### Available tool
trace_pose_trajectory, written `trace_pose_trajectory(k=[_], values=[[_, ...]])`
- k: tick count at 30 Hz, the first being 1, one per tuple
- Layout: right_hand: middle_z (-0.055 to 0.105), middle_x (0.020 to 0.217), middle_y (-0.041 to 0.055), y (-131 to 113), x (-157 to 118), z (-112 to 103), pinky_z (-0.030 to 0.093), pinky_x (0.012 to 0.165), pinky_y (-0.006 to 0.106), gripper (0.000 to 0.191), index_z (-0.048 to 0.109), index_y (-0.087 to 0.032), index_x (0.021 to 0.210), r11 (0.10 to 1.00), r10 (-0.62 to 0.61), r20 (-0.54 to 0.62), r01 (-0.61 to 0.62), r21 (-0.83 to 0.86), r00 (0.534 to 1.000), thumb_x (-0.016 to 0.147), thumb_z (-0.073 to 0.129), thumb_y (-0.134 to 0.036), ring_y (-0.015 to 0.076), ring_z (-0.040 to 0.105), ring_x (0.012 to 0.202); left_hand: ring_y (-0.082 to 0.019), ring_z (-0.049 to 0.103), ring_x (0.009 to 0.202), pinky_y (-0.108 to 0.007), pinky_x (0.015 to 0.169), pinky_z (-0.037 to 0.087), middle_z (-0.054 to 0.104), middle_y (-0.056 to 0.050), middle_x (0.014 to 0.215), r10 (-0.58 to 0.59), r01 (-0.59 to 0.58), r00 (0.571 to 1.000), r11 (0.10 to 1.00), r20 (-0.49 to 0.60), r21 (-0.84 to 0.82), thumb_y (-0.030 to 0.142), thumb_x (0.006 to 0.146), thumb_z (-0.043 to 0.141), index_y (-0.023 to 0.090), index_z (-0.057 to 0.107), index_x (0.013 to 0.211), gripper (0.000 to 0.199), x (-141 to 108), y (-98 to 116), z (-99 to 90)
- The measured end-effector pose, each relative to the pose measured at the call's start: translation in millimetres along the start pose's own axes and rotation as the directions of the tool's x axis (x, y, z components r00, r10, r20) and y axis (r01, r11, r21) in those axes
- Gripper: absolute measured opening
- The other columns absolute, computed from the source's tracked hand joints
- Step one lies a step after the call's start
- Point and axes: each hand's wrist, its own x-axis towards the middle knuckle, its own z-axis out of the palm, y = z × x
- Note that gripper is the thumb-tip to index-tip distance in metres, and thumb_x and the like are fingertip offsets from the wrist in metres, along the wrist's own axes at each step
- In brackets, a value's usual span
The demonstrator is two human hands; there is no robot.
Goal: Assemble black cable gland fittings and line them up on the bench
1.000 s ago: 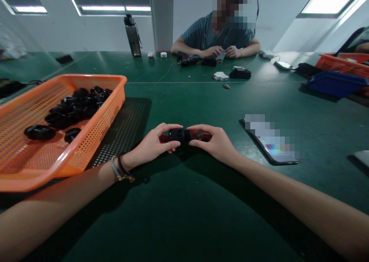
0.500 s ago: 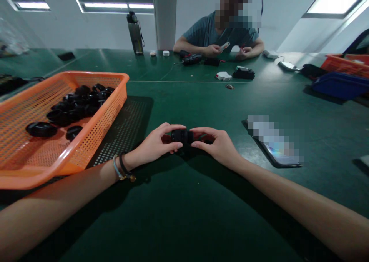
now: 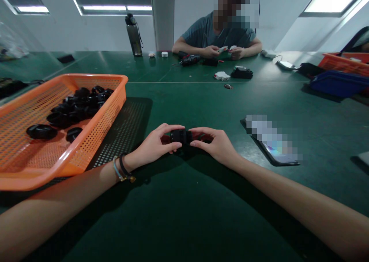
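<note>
Fingers (image 3: 175, 127) of L hand (image 3: 157, 141) + R hand (image 3: 217, 141) are pinched on opp. ends of a small black part (image 3: 181, 136), near the orange basket (image 3: 113, 106), to its right. More blk parts (image 3: 79, 104) mostly heaped inside it. Phone (image 3: 269, 141) lies well right of it btw, bottle (image 3: 134, 39) stands past its far end.

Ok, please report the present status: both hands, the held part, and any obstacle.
Left hand, right hand gripping opposite ends of black cylindrical part. Part sideways between them. Orange basket left, smartphone right; neither touching the hands.
</note>
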Motion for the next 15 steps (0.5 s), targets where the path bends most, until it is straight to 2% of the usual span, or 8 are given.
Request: trace_pose_trajectory(k=[15], values=[[0.075,0.084,0.0032,0.7,0.3,0.2,0.053,0.072,0.033,0.026,0.071,-0.020,0.094,1.000,0.008,0.008,-0.008,0.024,1.000,0.068,0.072,-0.026,0.0181,0.069,0.076,-0.006,0.058,0.062,-0.023,0.059,0.055,0.049,-0.001,0.101,0.018,-0.018,1.000,1.000,0.001,0.019,0.026,0.075,0.064,0.023,0.056,0.115,0.041,-0.4,-0.7,-0.1]])
